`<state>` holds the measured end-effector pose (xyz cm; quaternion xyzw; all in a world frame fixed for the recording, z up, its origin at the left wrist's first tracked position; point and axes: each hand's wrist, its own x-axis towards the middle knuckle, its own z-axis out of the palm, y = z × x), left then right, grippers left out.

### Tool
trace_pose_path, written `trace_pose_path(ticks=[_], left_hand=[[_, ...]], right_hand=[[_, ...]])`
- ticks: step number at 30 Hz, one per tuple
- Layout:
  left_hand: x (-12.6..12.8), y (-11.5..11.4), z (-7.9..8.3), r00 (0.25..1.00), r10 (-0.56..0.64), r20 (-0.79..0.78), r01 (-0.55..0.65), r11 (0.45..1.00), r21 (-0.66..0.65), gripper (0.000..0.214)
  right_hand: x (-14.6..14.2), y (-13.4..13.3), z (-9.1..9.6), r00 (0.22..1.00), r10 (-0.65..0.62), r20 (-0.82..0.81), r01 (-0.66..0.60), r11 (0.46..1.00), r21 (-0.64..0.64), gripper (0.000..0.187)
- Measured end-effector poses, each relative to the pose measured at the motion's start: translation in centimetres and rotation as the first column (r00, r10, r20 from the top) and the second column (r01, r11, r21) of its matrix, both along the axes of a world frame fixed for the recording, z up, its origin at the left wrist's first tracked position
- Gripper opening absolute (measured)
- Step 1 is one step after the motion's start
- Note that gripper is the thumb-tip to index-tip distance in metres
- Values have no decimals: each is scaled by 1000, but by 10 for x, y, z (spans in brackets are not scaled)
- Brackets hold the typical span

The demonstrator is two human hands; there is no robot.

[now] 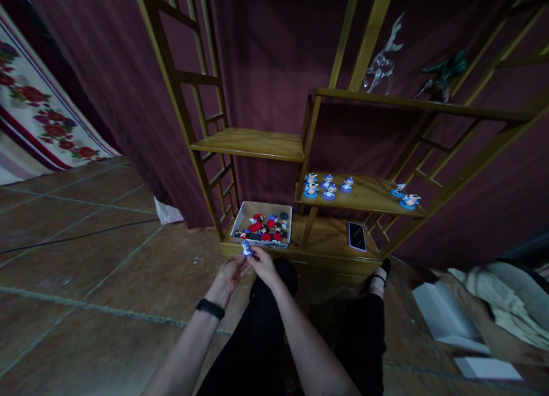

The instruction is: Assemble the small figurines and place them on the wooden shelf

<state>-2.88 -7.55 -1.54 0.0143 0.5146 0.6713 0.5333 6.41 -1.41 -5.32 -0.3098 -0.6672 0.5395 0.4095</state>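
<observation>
My left hand (229, 274) and my right hand (262, 264) meet in front of me, both pinching a small blue and white figurine (246, 248). They hover just before a shallow cardboard box (244, 213) that holds several red, blue and dark pieces. The box sits on the bottom board of a wooden shelf unit (253, 143). Several similar figurines on blue bases (328, 186) stand on the middle shelf to the right, with two more (406, 197) further right.
A phone (357, 236) lies flat on the bottom board. A glass deer (383, 58) and a dark figure (441, 78) stand on the top shelf. Dark red curtain hangs behind. My dark-trousered legs stretch over the tiled floor. Cloth and white boxes (446, 321) lie at right.
</observation>
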Motion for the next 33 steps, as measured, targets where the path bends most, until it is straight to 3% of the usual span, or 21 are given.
trace_pose_path(ticks=[8,16,24,33], left_hand=[[7,-4,5,993,30,-111,-18,994,107,25],[16,0,5,971,172,-166,-136,968,210,36],[13,-3,13,981,139,-132,-105,967,234,18],[10,1,11,984,155,-88,-138,975,176,20]], right_hand=[[4,0,8,995,35,-94,-45,994,-103,28],[2,2,4,990,-21,-137,1,990,-143,26],[7,-1,14,993,-16,-120,-1,991,-135,23],[2,-1,12,981,-52,-185,9,975,-223,28]])
